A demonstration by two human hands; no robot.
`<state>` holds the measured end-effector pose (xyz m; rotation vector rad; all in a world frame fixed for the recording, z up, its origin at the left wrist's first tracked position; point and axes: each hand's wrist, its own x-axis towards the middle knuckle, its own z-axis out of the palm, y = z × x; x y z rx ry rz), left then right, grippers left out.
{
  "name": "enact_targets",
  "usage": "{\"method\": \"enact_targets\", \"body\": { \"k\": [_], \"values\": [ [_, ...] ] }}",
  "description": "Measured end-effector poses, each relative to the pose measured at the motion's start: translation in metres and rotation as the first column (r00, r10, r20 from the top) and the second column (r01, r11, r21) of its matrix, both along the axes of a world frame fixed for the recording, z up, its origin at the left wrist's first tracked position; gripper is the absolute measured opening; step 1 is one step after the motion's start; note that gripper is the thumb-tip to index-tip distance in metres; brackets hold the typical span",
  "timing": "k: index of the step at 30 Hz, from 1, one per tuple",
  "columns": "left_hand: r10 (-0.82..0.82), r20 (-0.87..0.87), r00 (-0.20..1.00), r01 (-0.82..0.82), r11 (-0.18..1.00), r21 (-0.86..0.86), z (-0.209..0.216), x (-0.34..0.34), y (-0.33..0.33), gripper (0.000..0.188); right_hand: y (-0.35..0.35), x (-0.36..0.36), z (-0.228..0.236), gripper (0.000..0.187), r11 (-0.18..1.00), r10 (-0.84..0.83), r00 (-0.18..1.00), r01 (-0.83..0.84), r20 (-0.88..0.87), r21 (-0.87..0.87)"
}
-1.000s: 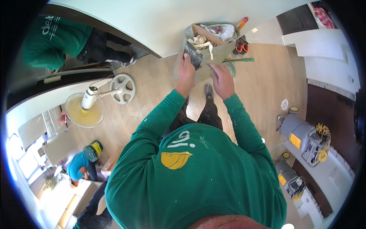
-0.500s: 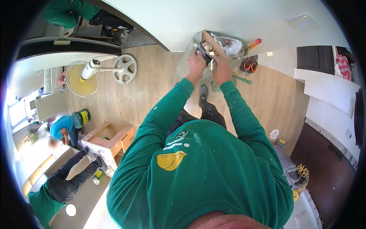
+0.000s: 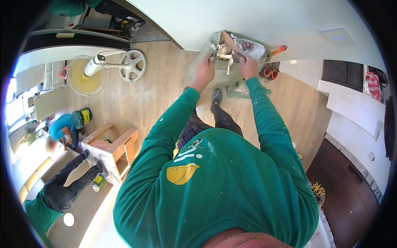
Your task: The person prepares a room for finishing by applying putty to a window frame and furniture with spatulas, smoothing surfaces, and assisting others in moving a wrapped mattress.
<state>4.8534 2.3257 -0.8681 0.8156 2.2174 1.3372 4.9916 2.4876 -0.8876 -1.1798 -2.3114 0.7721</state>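
My left hand point(image 3: 205, 71) is closed around a thin dark flat piece point(image 3: 215, 51), seen edge-on, at the near left of a translucent plastic bag point(image 3: 202, 58). A similar dark flat piece point(image 3: 238, 54) is in my right hand point(image 3: 249, 67), at the bag's near right; its kind is too small to make out. Between the hands, pale cream strips point(image 3: 230, 65) hang over the bag's near side. Crumpled scraps point(image 3: 224, 48), brown cardboard point(image 3: 227, 38) and clear plastic wrap point(image 3: 253, 50) fill the bag.
The bag stands against a white wall point(image 3: 264, 20). An orange tube point(image 3: 279, 50) and dark shoes with orange trim point(image 3: 271, 71) lie to its right. A green-tinted plastic bag point(image 3: 239, 89) is on the floor. Left are a pedestal fan point(image 3: 92, 66), a wooden frame point(image 3: 111, 144) and two co-workers point(image 3: 62, 130) point(image 3: 62, 194).
My hands have moved apart, and the dark material that was between them now shows as a separate piece at each hand. The cream strips have come into view between them.
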Motion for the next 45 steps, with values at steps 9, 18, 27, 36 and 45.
{"method": "enact_targets", "body": {
  "k": [9, 18, 27, 36, 45],
  "values": [
    [0.032, 0.053, 0.998, -0.03, 0.999, -0.039, -0.009, 0.004, -0.027, 0.039, 0.014, -0.009, 0.006, 0.032, 0.998, -0.065, 0.991, 0.062, 0.116, 0.026],
    [-0.125, 0.029, 0.992, 0.116, 0.972, 0.206, 0.026, 0.024, -0.037, 0.036, 0.008, 0.011, 0.003, 0.015, 0.403, -0.577, 0.704, -0.195, -0.414, -0.894],
    [-0.368, -0.227, 0.902, 0.431, 0.805, 0.408, 0.054, 0.063, -0.028, 0.04, -0.037, 0.026, -0.029, 0.018, -0.011, -0.776, 0.495, -0.629, -0.391, -0.777],
    [-0.387, -0.29, 0.876, 0.472, 0.814, 0.34, 0.074, 0.068, -0.032, 0.046, -0.089, 0.002, 0.08, 0.023, 0.026, -0.859, 0.474, -0.336, -0.192, -0.942],
    [-0.396, -0.15, 0.906, 0.423, 0.863, 0.275, 0.078, 0.067, -0.011, 0.048, -0.07, 0.052, 0.013, 0.022, -0.089, -0.883, 0.339, -0.802, -0.326, -0.591]
  ]
}}
